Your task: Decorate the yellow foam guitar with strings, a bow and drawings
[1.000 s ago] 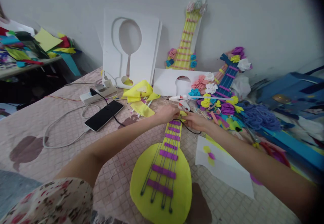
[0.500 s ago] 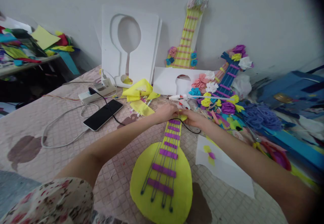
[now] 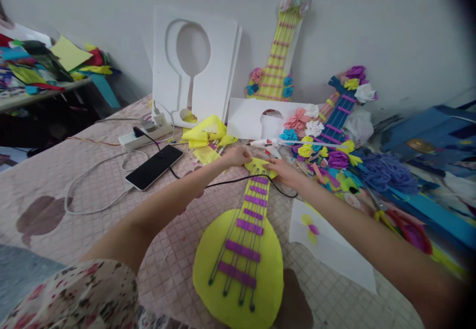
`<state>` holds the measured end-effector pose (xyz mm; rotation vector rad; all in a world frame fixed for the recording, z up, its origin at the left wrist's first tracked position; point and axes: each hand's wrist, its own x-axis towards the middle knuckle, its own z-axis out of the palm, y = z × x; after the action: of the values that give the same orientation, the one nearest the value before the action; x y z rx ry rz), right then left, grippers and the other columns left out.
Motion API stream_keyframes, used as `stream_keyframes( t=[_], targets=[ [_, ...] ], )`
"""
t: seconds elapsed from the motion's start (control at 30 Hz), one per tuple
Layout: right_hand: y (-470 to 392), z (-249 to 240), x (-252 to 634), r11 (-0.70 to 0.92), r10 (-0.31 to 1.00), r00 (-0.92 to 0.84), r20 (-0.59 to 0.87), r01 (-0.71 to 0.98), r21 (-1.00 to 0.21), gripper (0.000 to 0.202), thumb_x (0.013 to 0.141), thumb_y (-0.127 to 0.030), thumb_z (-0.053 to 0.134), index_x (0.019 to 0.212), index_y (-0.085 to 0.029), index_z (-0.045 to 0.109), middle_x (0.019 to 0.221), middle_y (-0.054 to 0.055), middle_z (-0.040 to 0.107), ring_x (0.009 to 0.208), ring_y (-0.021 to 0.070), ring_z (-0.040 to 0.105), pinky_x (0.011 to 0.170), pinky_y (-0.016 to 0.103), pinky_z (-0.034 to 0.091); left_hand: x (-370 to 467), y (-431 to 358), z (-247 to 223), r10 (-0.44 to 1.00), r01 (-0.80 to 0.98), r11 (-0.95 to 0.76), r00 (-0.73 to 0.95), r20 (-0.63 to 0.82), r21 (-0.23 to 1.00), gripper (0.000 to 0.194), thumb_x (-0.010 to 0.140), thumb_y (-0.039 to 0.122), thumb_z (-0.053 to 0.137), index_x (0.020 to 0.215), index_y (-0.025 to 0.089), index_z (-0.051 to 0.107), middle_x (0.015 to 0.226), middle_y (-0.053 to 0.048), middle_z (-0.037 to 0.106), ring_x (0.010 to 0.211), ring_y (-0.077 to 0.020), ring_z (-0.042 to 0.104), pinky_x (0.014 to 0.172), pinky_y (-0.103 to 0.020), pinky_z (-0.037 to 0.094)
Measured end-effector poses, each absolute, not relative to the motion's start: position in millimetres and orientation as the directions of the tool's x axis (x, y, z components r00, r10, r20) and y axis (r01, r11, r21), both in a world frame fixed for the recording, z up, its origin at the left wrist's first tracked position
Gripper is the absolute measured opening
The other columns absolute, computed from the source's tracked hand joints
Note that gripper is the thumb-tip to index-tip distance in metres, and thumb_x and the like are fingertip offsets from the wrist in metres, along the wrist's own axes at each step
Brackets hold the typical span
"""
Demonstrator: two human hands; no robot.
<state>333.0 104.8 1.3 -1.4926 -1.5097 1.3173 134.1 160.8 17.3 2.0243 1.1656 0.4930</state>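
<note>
Along a grey wall I see a cloth-covered table, and on it lies a yellow guitar, round body at the near end. The left hand pinches the left corner of its head, fingers almost closed; the right hand grips the opposite edge with bent fingers. A black cord crosses the neck.

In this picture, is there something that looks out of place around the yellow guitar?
Yes: a black cable lies across the upper neck of the yellow guitar. It looks stray there, not part of the decoration, and might get in the way.
</note>
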Motion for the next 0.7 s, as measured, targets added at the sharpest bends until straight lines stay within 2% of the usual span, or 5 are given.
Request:
stream_keyframes(
  t=[0.07,0.17,0.27,0.5,0.7],
  targets=[
    [104,3,334,-0.023,0.986,-0.135,-0.095,0.459,-0.888,0.014,0.073,-0.024,0.061,0.087,-0.022,0.065,0.086,0.004,0.068,0.082,0.0223,0.063,0.079,0.039,0.051,134,161,16,0.846,0.567,-0.272,0.526,-0.088,0.778,0.014,0.074,0.019,0.06,0.072,0.012,0.071,0.051,0.002,0.059,0.049,-0.0093,0.053,0.05,-0.018,0.044],
    [100,9,332,0.174,0.983,-0.156,0.098,0.617,-0.768,0.015,0.071,-0.022,0.065,0.087,-0.022,0.067,0.097,0.006,0.064,0.101,0.0262,0.054,0.095,0.043,0.04,134,161,14,0.838,0.557,-0.216,0.527,-0.14,0.802,0.013,0.073,0.015,0.058,0.071,0.011,0.07,0.05,0.003,0.057,0.045,-0.0079,0.051,0.048,-0.017,0.043],
    [97,16,323,0.325,0.946,-0.244,0.214,0.716,-0.618,0.012,0.076,-0.021,0.062,0.087,-0.02,0.067,0.099,0.008,0.06,0.106,0.0273,0.048,0.098,0.044,0.036,135,161,12,0.84,0.55,-0.184,0.519,-0.161,0.815,0.013,0.073,0.012,0.056,0.071,0.011,0.069,0.05,0.003,0.056,0.046,-0.0079,0.052,0.048,-0.016,0.043],
    [101,26,305,0.499,0.866,-0.45,0.217,0.805,-0.322,0.012,0.08,-0.011,0.054,0.078,-0.017,0.064,0.084,0.007,0.059,0.093,0.0235,0.051,0.09,0.04,0.04,136,161,12,0.832,0.554,-0.216,0.535,-0.145,0.804,0.012,0.07,0.016,0.059,0.059,0.012,0.064,0.043,0.004,0.051,0.044,-0.0085,0.048,0.045,-0.017,0.035],
    [102,29,302,0.516,0.856,-0.494,0.154,0.837,-0.183,0.016,0.082,-0.009,0.049,0.079,-0.016,0.063,0.086,0.008,0.06,0.085,0.0209,0.054,0.08,0.035,0.044,135,161,13,0.809,0.559,-0.293,0.577,-0.11,0.776,0.02,0.057,0.028,0.073,0.051,0.014,0.06,0.042,0.006,0.045,0.046,-0.0085,0.042,0.045,-0.021,0.026]
  ],
)
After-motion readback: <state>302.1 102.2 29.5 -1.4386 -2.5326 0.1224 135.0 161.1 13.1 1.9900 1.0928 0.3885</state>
